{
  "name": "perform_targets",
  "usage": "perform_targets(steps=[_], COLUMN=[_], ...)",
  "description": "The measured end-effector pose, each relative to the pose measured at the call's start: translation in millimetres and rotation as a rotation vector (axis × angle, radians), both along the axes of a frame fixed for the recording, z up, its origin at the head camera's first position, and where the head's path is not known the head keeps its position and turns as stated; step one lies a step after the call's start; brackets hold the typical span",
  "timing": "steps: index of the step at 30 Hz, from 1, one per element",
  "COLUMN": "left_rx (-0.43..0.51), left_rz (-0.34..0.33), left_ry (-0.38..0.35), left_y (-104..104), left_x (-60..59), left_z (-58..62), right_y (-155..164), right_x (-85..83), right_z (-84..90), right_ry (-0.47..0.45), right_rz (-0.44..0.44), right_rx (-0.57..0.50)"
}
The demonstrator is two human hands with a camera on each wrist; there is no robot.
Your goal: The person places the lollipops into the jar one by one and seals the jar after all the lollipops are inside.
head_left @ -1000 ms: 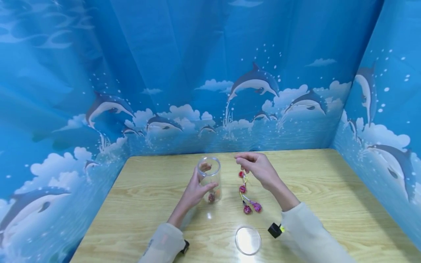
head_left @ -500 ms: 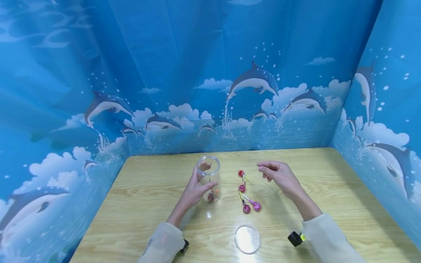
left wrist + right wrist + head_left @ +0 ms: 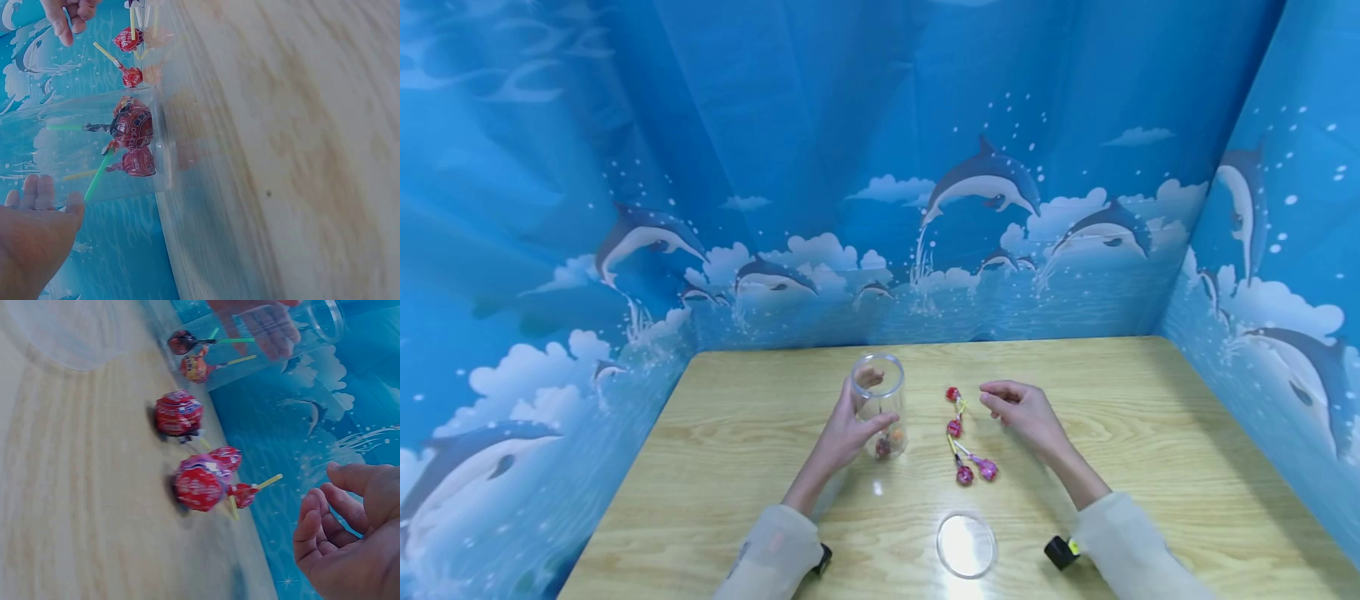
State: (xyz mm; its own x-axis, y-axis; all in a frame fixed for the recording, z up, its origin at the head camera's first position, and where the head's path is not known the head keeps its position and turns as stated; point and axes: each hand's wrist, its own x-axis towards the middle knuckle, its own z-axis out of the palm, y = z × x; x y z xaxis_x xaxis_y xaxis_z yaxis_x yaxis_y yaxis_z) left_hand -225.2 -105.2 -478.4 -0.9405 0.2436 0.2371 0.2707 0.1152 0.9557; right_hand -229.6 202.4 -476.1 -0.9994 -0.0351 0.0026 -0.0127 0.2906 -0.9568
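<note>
Lollipops (image 3: pixel 958 433) lie in a loose string at frame centre on the tabletop (image 3: pixel 1150 433), just left of the empty, loosely curled right hand (image 3: pixel 1022 411), best pinching one stick while the left hand (image 3: pixel 842 437) grips the upright clear jar (image 3: pixel 880 408) steady.
</note>
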Motion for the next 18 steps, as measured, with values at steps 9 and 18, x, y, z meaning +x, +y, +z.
perform_targets(steps=[9,18], left_rx=[0.0,0.005], left_rz=[-0.005,-0.008], left_ry=[0.003,0.007], left_y=[-1,-1], left_x=[0.4,0.2], left_z=[0.2,-1.1], right_y=[-13,-26], right_x=[-2.0,-8.8], right_z=[-15.7,-25.4], right_ry=[0.034,0.02], right_rz=[0.0,0.007], right_rx=[0.043,0.034])
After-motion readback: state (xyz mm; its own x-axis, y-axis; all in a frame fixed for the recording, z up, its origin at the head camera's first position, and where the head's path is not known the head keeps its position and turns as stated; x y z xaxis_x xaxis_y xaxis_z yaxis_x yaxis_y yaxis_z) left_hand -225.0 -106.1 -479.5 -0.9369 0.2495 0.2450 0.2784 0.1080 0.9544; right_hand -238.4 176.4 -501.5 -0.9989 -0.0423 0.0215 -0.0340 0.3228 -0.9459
